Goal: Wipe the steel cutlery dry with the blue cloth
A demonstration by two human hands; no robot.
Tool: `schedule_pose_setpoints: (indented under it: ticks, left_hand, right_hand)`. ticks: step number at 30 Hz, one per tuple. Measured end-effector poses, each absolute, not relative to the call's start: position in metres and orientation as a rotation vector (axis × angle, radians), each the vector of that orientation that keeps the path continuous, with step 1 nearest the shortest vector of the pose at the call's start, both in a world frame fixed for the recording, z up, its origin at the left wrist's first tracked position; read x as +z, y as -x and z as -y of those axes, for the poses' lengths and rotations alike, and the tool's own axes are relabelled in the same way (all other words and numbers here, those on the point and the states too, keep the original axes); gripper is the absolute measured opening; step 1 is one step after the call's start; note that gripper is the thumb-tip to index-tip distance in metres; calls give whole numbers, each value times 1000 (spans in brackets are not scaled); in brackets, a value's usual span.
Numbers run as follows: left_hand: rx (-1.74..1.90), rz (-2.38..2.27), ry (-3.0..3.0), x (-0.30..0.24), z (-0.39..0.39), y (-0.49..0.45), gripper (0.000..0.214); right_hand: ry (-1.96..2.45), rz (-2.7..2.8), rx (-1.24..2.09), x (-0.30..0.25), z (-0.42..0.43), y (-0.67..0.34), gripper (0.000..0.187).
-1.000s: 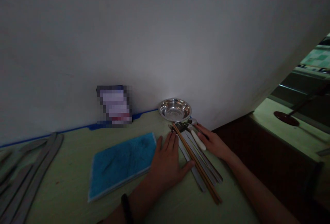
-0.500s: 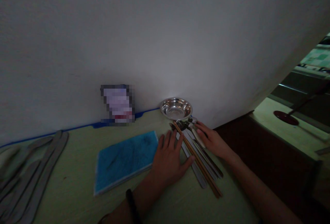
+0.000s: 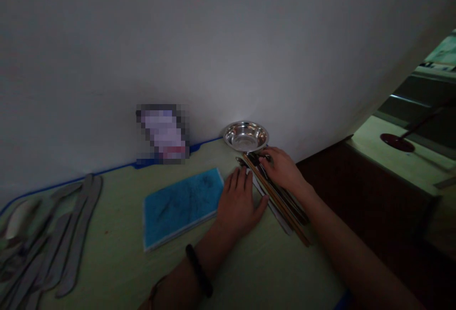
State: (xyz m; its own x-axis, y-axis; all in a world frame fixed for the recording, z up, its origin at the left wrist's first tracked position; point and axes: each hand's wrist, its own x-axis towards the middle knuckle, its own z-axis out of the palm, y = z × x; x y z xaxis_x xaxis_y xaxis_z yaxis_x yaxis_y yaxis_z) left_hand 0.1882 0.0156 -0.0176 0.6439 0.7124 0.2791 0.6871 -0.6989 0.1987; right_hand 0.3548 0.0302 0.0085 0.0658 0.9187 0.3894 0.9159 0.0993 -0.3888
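Note:
My left hand (image 3: 242, 203) lies palm down and open, fingers stretched and thumb spread, beside a bundle of cutlery. Its fingertips reach the bundle's left edge, and it rests by the right end of a blue rectangular pad (image 3: 183, 205). In the bundle are brown chopsticks (image 3: 281, 208) and several metal utensils with flat handles. My right hand (image 3: 283, 169) curls over the far right end of the bundle, thumb and fingers closed around a spoon (image 3: 267, 157). The palm hides part of the utensils. Just beyond the fingers stands a shiny metal bowl (image 3: 245, 138).
A blurred-out phone-like device (image 3: 164, 134) leans on the wall (image 3: 199, 53). More flat-handled utensils (image 3: 71, 238) lie spread at the left of the pale green table (image 3: 121, 234). The table's right edge drops to a dark floor (image 3: 349, 205).
My right hand has moved in towards the utensil heads and its fingers have curled around them. My left hand stays spread beside the bundle. The view has shifted slightly.

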Motion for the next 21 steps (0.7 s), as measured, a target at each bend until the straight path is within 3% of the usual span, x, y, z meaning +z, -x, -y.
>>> schedule_pose_setpoints:
  ticks: [15, 21]
  left_hand:
    - [574, -1189, -2729, -21, -17, -191, 68]
    - [662, -1043, -2831, -2, -11, -172, 50]
  right_hand:
    - [1874, 1755, 73, -2, -20, -370, 30]
    - [1890, 1655, -31, 8, -13, -359, 25]
